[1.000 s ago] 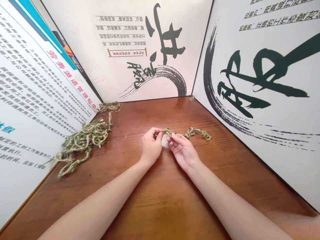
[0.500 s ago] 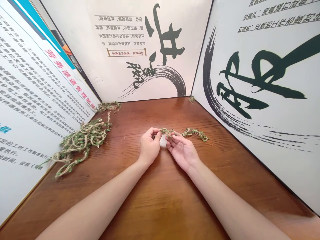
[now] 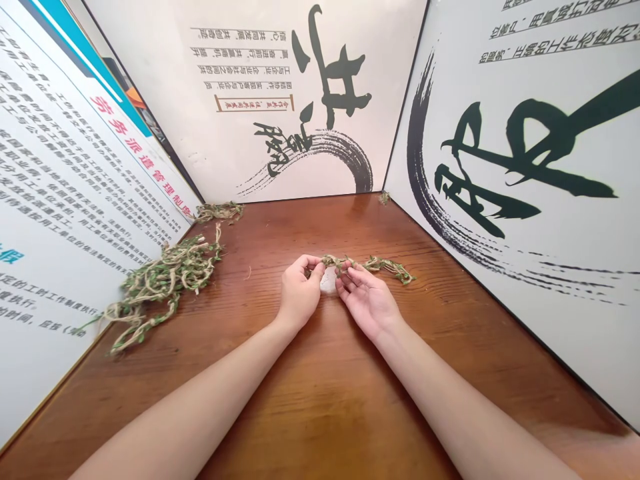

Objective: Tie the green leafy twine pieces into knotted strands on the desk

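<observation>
A length of leafy twine [image 3: 389, 265], beige cord with small green leaves, runs between both hands and trails onto the table to the right. My left hand [image 3: 301, 288] pinches its left end between thumb and fingers. My right hand [image 3: 369, 299], palm turned up, grips the same twine with thumb and fingertips, its lower fingers loosely curled. Below the twine, between the hands, a small whitish patch [image 3: 328, 280] shows on the table; I cannot tell what it is.
A tangled heap of leafy twine [image 3: 170, 277] lies at the left against the left panel [image 3: 75, 220]. A smaller bunch [image 3: 219, 212] sits in the back left corner, a green scrap [image 3: 384, 198] in the back right corner. Printed panels [image 3: 240, 147] surround the brown wooden table [image 3: 310, 400].
Both hands stay almost in place, still on the twine. The right hand has shifted very slightly right, and the twine's trailing right end has drawn a little to the left.
</observation>
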A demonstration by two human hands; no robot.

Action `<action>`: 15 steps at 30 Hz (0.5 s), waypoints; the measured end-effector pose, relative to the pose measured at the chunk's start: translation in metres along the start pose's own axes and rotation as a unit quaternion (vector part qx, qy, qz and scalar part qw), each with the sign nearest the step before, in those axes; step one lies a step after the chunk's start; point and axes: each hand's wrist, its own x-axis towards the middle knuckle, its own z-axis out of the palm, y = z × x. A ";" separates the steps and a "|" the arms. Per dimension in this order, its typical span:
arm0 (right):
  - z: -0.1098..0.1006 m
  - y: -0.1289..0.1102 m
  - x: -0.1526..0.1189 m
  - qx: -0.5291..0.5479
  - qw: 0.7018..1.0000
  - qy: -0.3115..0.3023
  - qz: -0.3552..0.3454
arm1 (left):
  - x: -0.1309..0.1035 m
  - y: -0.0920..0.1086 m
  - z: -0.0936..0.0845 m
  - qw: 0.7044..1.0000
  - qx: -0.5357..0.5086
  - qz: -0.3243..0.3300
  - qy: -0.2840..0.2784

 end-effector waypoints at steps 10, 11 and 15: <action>0.000 0.001 -0.005 0.007 0.998 -0.020 0.056 | 0.001 0.000 0.000 1.000 -0.015 -0.007 0.015; -0.001 0.002 -0.005 -0.010 0.998 -0.033 0.054 | 0.002 0.000 -0.001 0.999 -0.019 -0.013 0.025; 0.000 0.000 -0.005 -0.015 0.999 -0.036 0.023 | 0.004 -0.003 -0.001 0.998 -0.025 -0.029 0.045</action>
